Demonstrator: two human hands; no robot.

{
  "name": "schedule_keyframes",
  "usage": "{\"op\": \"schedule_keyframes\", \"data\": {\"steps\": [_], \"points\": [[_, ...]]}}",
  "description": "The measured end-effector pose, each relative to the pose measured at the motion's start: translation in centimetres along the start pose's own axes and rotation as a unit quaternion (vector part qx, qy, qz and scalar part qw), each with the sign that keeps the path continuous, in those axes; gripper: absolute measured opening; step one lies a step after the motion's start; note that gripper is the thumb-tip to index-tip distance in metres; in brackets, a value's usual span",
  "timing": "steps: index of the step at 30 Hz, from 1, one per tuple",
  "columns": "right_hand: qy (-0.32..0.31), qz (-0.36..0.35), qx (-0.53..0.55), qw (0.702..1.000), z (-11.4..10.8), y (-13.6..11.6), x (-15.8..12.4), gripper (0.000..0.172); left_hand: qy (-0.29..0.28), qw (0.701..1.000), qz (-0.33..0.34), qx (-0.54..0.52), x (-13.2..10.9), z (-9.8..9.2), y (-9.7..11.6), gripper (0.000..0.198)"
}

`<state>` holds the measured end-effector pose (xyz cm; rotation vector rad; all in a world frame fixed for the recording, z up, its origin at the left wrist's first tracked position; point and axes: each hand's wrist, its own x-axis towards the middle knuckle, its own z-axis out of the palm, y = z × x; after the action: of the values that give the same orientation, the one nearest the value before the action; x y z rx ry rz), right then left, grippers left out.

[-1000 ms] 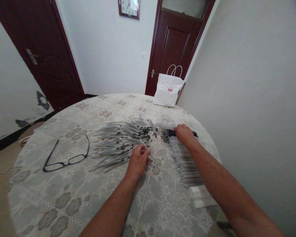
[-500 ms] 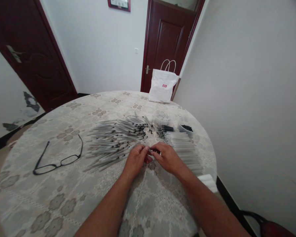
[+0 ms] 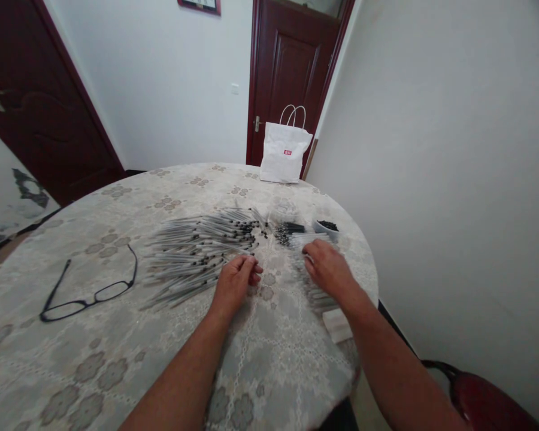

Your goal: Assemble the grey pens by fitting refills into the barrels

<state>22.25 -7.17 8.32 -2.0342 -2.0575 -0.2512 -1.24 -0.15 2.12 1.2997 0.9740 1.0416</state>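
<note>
Black-tipped tubes (image 3: 184,254) fan across the middle of the table (image 3: 170,353). My left hand (image 3: 234,281) sits beside them, thumb against fingers; can't tell what's pinched. My right hand (image 3: 327,269), fingers curled, grip unclear, is over clear tubes (image 3: 302,239) toward the right edge. Eyeglasses (image 3: 90,304) near left edge.

Your bare left hand (image 3: 234,279) curls its fingers (image 3: 254,278) inward; your bare right hand (image 3: 327,267) bends palm-down, apart from it, both bare forearms (image 3: 189,353) stretched forward.
</note>
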Motion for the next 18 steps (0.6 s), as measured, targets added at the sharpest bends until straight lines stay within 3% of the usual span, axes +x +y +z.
{"op": "schedule_keyframes", "data": {"steps": [3, 6, 18], "points": [[-0.007, 0.037, -0.087, 0.995, -0.5, 3.4, 0.8, 0.017, 0.084, 0.996, -0.002, -0.008, 0.8, -0.7, -0.6, 0.039], [-0.029, 0.049, -0.123, 0.991, -0.1, 5.3, 1.5, 0.022, 0.121, 0.993, 0.0, -0.016, 1.2, -1.1, -1.0, 0.037], [-0.034, 0.079, -0.15, 0.985, 0.9, 6.1, 2.1, 0.025, 0.163, 0.986, 0.009, -0.006, 1.1, -1.5, -0.6, 0.033]]}}
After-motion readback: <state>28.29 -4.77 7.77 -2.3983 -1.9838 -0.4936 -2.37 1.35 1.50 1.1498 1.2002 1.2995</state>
